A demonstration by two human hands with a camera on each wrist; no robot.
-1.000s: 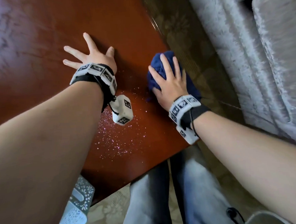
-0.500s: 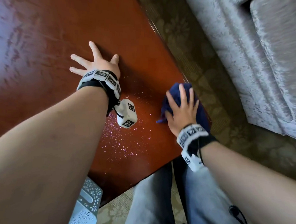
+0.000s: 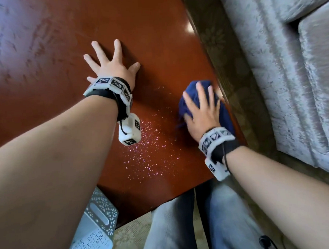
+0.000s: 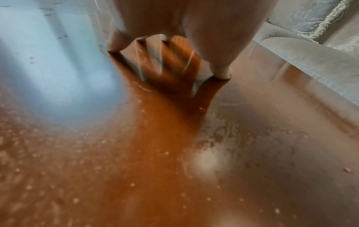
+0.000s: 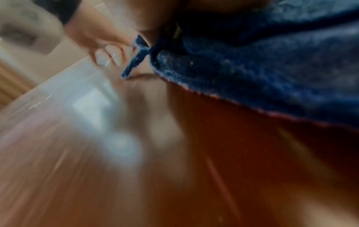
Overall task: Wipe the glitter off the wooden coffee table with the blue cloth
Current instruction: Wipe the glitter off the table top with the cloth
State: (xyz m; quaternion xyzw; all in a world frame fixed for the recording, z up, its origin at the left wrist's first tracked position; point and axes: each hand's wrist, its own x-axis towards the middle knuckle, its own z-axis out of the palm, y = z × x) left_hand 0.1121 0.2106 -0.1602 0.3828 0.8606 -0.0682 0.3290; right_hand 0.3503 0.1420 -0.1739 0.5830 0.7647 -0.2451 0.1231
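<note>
The glossy reddish wooden coffee table (image 3: 116,22) carries a patch of pink glitter (image 3: 150,153) near its front right corner. My left hand (image 3: 113,68) lies flat on the wood with fingers spread, beyond the glitter. The left wrist view shows those fingers (image 4: 174,30) propped on the table (image 4: 155,153) among blurred specks. My right hand (image 3: 202,107) presses down on the bunched blue cloth (image 3: 226,115) at the table's right edge, just right of the glitter. The right wrist view is motion-blurred, with the blue cloth (image 5: 272,76) on the wood (image 5: 213,153).
A grey upholstered sofa (image 3: 291,79) runs close along the table's right side, with a strip of patterned carpet (image 3: 212,36) between them. A white perforated container (image 3: 95,232) stands on the floor at the front left. My legs in grey trousers (image 3: 175,228) are against the front edge.
My right hand slid the cloth along the right edge toward the front corner, then partway back away from me. The left hand stays planted on the table.
</note>
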